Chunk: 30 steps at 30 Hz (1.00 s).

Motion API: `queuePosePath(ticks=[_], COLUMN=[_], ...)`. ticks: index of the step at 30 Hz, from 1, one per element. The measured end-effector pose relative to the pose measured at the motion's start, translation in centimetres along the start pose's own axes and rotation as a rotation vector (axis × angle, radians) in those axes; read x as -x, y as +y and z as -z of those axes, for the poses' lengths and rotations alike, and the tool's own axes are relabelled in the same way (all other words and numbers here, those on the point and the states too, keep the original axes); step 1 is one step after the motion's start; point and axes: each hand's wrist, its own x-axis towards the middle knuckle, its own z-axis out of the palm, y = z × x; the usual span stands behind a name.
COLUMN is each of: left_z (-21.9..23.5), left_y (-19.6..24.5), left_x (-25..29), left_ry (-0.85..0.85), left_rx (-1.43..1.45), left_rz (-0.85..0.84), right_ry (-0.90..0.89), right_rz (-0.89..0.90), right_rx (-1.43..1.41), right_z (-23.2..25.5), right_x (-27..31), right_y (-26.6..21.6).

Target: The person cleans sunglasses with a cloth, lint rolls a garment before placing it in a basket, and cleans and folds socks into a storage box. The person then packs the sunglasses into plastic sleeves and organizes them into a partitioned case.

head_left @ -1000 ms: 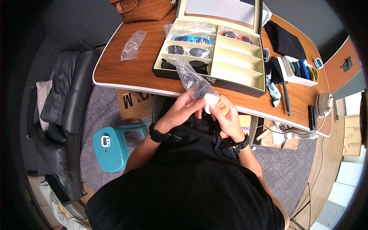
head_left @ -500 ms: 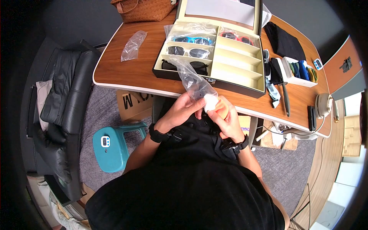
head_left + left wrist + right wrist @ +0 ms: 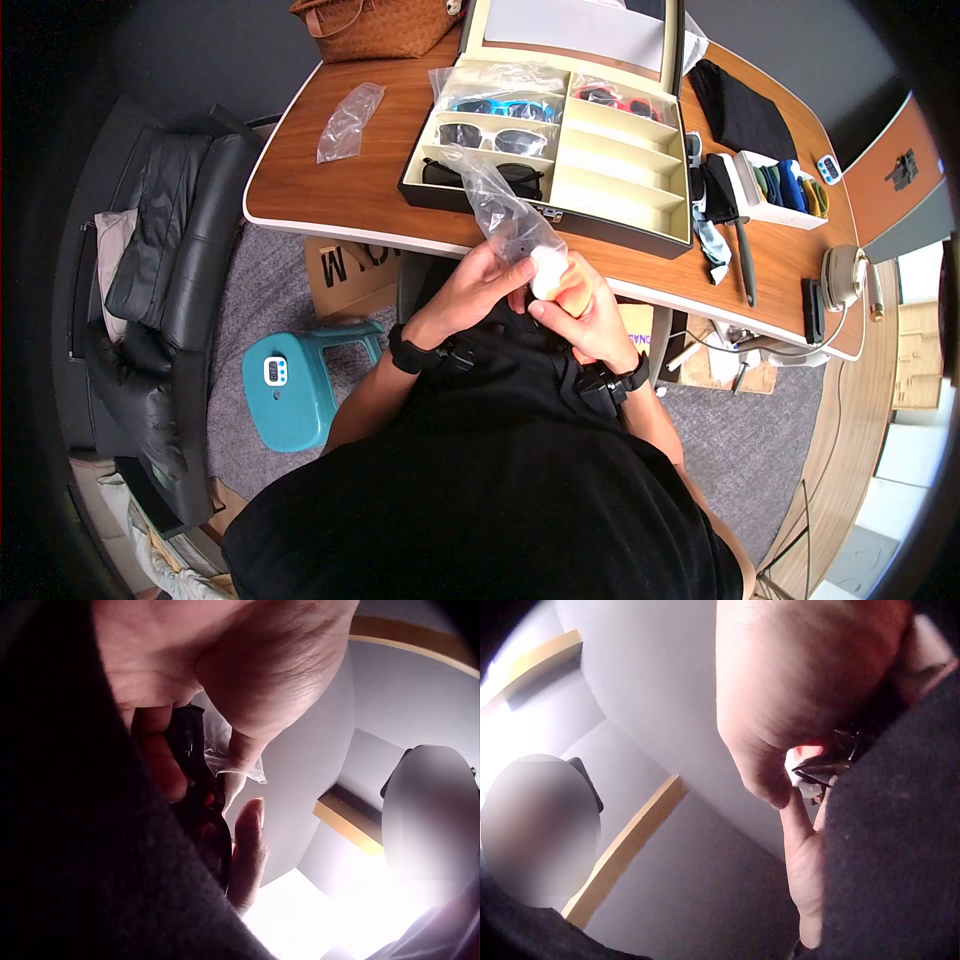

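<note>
Close to my body, below the table's front edge, my left hand (image 3: 478, 290) and right hand (image 3: 600, 318) hold a dark-framed pair of sunglasses (image 3: 189, 742) between them. From above, a white and orange surface (image 3: 572, 292) shows between the fingers, with my right thumb on its lower edge. My left hand also holds a clear plastic bag (image 3: 503, 218), which stretches up over the front of the open glasses case (image 3: 620, 238). In the right wrist view, a thin dark piece of the frame (image 3: 814, 766) shows beyond my thumb; the rest is hidden by fingers and sleeve.
The case holds black sunglasses (image 3: 525, 180), white ones (image 3: 490, 137), blue ones (image 3: 505, 107) and red ones (image 3: 620, 100). Another clear bag (image 3: 350, 122) lies left. To the right are a white box of folded cloths (image 3: 785, 205) and a dark-handled tool (image 3: 746, 262). A teal stool (image 3: 290, 400) stands below left.
My right thumb has slid down and slightly left over the white and orange surface, uncovering more of it. My left hand and the bag have hardly moved.
</note>
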Motion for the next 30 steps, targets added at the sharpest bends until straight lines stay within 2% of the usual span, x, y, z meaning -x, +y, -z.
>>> queuePosePath(ticks=[3,10,12,14,16,17,18,21,23,24,26,28,30], left_z=[0.1,0.0,0.2,0.1,-0.4,-0.4,-0.9,-1.7,-1.8,-1.8,-1.7,-1.8,-1.9], left_y=[0.1,-0.2,-0.1,-0.2,-0.3,0.8,1.2,1.6,2.0,1.8,1.2,1.1,1.4], left_x=[0.0,0.0,0.0,0.3,0.8,1.1,1.0,1.0,0.8,0.8,0.8,0.7,0.8], left_ry=[-0.008,-0.009,-0.02,-0.03,-0.012,-0.052,-0.109,-0.142,-0.185,-0.186,-0.153,-0.134,-0.05], left_rx=[0.008,-0.017,0.004,0.026,-0.211,-0.379,-0.443,-0.337,-0.525,-0.524,-0.421,-0.424,-0.348], left_rz=[0.009,-0.016,0.005,0.027,-0.182,-0.115,-0.184,-0.177,-0.348,-0.347,-0.226,-0.272,-0.114], right_ry=[0.026,0.059,0.023,0.063,0.105,0.157,0.209,0.206,0.207,0.266,0.323,0.338,0.332], right_rz=[-0.071,-0.05,-0.157,-0.121,-0.085,-0.064,-0.044,-0.061,-0.042,-0.054,-0.066,-0.063,-0.062], right_rx=[-0.066,-0.057,-0.104,-0.208,-0.312,-0.246,-0.179,-0.215,-0.231,-0.256,-0.28,-0.293,-0.266], right_z=[0.0,0.0,0.4,0.2,0.0,-0.1,-0.1,0.0,0.0,-0.2,-0.4,-0.5,-0.4], right_x=[0.0,0.1,0.3,0.3,0.3,0.3,0.3,0.4,0.3,0.0,-0.3,-0.4,-0.3], right_y=[0.2,0.6,0.4,0.8,0.9,0.8,0.7,0.7,0.6,0.3,0.1,0.2,0.5])
